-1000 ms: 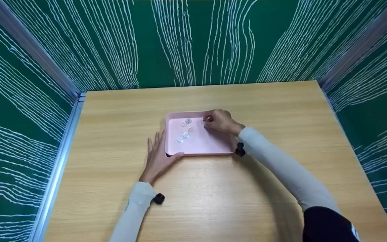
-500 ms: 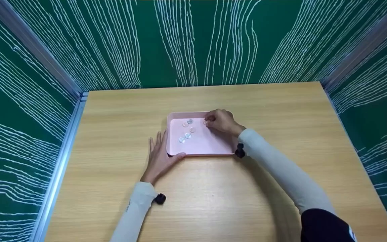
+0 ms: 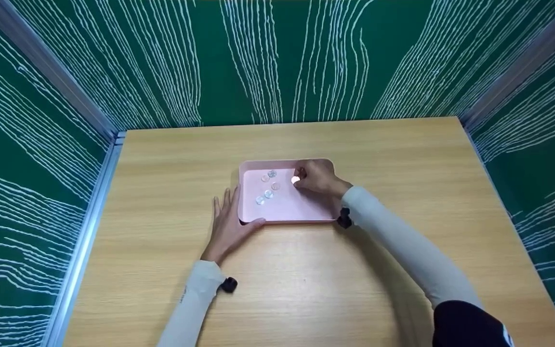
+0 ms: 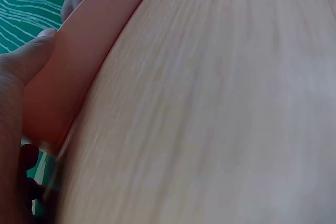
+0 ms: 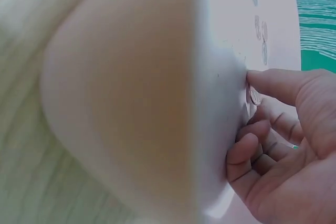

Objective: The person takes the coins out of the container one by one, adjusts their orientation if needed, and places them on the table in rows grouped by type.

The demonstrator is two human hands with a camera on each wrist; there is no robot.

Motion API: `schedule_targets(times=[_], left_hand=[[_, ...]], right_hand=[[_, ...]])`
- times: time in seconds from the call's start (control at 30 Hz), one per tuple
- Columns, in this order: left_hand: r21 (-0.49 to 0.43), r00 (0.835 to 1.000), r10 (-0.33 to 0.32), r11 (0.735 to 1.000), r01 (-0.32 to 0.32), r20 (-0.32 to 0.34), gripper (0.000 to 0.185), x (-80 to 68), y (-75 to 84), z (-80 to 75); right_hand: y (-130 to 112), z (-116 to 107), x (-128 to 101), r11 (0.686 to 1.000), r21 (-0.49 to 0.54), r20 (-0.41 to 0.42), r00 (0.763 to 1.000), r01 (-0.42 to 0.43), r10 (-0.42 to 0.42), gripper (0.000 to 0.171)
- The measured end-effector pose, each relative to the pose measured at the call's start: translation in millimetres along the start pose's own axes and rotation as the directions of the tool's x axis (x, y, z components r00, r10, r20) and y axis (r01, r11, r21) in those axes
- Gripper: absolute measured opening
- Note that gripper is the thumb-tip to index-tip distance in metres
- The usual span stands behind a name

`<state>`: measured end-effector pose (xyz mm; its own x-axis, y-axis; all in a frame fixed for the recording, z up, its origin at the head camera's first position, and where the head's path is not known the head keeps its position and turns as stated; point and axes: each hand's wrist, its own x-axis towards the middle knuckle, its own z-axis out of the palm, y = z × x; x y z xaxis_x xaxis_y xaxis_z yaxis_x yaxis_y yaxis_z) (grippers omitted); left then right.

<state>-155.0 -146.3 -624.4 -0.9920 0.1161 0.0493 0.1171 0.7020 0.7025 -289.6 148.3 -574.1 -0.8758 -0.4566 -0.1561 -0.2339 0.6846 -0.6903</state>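
Observation:
A shallow pink tray [image 3: 297, 207] lies on the wooden table, with several silvery coins [image 3: 269, 194] spread over its left half. My right hand [image 3: 318, 177] reaches over the tray's far right part and pinches a shining coin [image 3: 296, 180] between thumb and fingers. In the right wrist view, that coin [image 5: 255, 96] is tilted on edge near the tray floor, partly hidden by the thumb [image 5: 278, 83]. My left hand [image 3: 229, 224] rests at the near left corner, its fingers straight along the left side. Its thumb [image 4: 37, 53] lies against the front wall.
The wooden table [image 3: 277, 289] extends on all sides of the tray. Green panels [image 3: 287, 58] with white wavy lines stand behind and at both sides, joined by metal posts [image 3: 56, 72]. Black wrist cameras [image 3: 229, 285] sit on both sleeves.
The coin at my right fingertips has tilted and now reflects bright light; the fingertips have shifted slightly toward me. The left hand, the tray and the other coins stay in place.

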Motion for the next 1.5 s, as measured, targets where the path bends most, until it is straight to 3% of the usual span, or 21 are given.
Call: schedule_targets(times=[0.13, 0.37, 0.77, 1.07, 1.2, 1.4, 1.5], left_hand=[[-0.021, 1.0, -0.029, 0.999, 0.029, 0.0, 0.128, -1.0, -0.5, -0.4], [-0.015, 1.0, -0.006, 1.0, 0.006, 0.007, 0.127, 0.4, -1.3, 0.2], [-0.03, 0.999, -0.021, 0.999, 0.022, 0.025, 0.128, 2.2, -2.4, 1.2], [-0.048, 0.999, -0.028, 0.998, 0.029, 0.019, 0.127, 0.8, -1.0, 0.4], [-0.041, 0.999, -0.037, 0.998, 0.038, 0.017, 0.128, 0.5, -1.1, 0.5], [-0.015, 1.0, 0.0, 1.0, 0.001, 0.006, 0.126, 1.3, -1.5, 0.9], [-0.014, 1.0, 0.007, 1.0, -0.006, 0.005, 0.126, 1.4, -1.7, 0.8]], right_hand=[[-3.7, 1.6, -4.7, 1.0, 0.001, 0.028, 0.999, 0.023, -0.023, 0.017], [-8.0, 3.0, -14.9, 1.0, -0.015, 0.041, 0.999, 0.022, -0.021, 0.017], [-6.8, -4.2, -34.1, 0.984, 0.177, 0.019, 1.0, 0.012, -0.016, 0.013], [0.1, -16.5, -50.6, 0.934, 0.357, -0.015, 1.0, -0.009, 0.015, 0.015], [2.2, -20.0, -60.8, 0.895, 0.444, -0.031, 0.998, -0.035, 0.054, 0.018], [7.0, -22.0, -77.7, 0.822, 0.569, -0.058, 0.996, -0.026, 0.072, 0.022], [10.0, -23.8, -87.0, 0.811, 0.584, -0.072, 0.994, -0.021, 0.077, 0.025]])
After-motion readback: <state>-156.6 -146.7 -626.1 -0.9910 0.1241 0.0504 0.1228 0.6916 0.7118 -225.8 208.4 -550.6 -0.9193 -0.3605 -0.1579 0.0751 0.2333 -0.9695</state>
